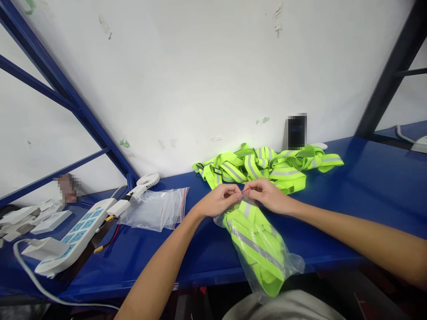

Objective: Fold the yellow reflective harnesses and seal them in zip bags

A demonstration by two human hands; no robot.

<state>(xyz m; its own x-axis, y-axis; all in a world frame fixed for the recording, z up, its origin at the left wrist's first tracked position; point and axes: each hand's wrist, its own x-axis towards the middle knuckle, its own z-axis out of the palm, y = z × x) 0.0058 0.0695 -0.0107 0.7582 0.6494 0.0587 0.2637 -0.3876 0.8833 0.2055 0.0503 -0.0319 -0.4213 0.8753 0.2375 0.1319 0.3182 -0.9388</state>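
A clear zip bag [263,255] stuffed with a folded neon-yellow reflective vest lies on the blue shelf [367,195] and hangs over its front edge. My left hand [218,200] and my right hand [268,195] meet at the bag's mouth, both pinching its red zip strip between thumb and fingers. Just behind my hands lies a loose pile of neon-yellow reflective vests [267,166] against the white wall.
A stack of empty clear zip bags [155,209] lies to the left. Further left are a small white fan [147,181], a white power strip [75,233] with plugs and cables, and white adapters. A dark phone [296,131] leans on the wall. Blue rack struts rise at both sides.
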